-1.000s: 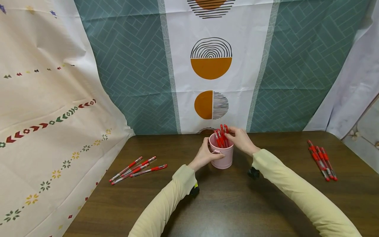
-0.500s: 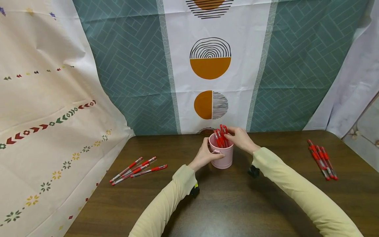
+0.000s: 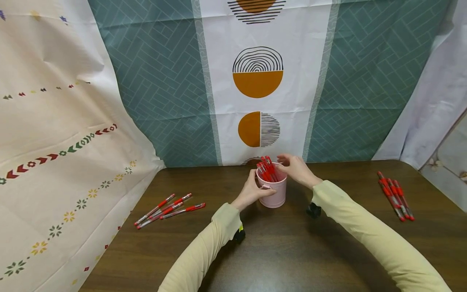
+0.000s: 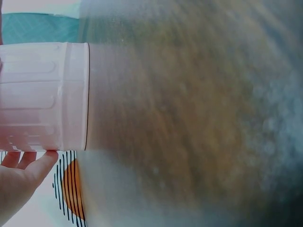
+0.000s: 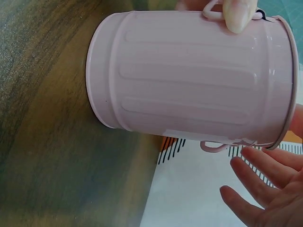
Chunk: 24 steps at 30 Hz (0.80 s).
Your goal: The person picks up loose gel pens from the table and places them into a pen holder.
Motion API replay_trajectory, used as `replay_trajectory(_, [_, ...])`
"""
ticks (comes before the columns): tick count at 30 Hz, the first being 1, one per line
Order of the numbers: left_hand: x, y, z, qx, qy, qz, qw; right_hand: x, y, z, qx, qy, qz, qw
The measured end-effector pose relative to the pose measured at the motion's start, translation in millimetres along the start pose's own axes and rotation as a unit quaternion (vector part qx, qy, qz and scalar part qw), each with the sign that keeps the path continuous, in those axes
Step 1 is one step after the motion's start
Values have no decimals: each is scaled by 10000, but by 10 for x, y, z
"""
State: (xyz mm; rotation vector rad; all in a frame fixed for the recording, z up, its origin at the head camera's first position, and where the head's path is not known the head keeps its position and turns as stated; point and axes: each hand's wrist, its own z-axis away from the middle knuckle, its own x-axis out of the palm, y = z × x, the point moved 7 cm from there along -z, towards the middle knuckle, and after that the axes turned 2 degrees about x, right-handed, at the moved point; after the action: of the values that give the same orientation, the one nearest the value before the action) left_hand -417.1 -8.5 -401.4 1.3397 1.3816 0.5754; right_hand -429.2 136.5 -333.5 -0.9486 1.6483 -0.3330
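Note:
A pink bucket-shaped pen holder (image 3: 274, 196) with small side handles stands upright on the table. My left hand (image 3: 249, 192) grips its left side; the thumb (image 5: 236, 15) presses near a handle in the right wrist view. Several red-capped pens (image 3: 267, 170) stand inside, leaning left. Beside the right rim is my right hand (image 3: 297, 169), holding nothing. Its fingers (image 5: 258, 182) are spread and loosely extended near the other handle in the right wrist view. In the left wrist view, left-hand fingers (image 4: 40, 168) touch the holder's wall.
Several red pens (image 3: 166, 210) lie loosely crossed on the brown table (image 3: 277, 247) at left. More red pens (image 3: 395, 195) lie side by side at right. A patterned curtain (image 3: 171, 89) hangs behind, and a cream cloth (image 3: 73, 162) drapes on the left.
My right hand has let go of the pens and drawn slightly away from them. The pens now lean to the left in the holder. My left hand keeps its grip.

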Motion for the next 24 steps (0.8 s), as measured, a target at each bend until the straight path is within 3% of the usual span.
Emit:
replay_trajectory(6, [-1,6,4,19,-6,151,9999,-101,-38,45,-9,34,-54,10000])
replay_trajectory(16, [-25,31,-6,-88,59,-92,9999,-399,-17,87,105,321,-6,9994])
replay_trajectory(24, [-15,12,5,-30,31,-18,10000,-639,58,157,256,490,-7,9985])
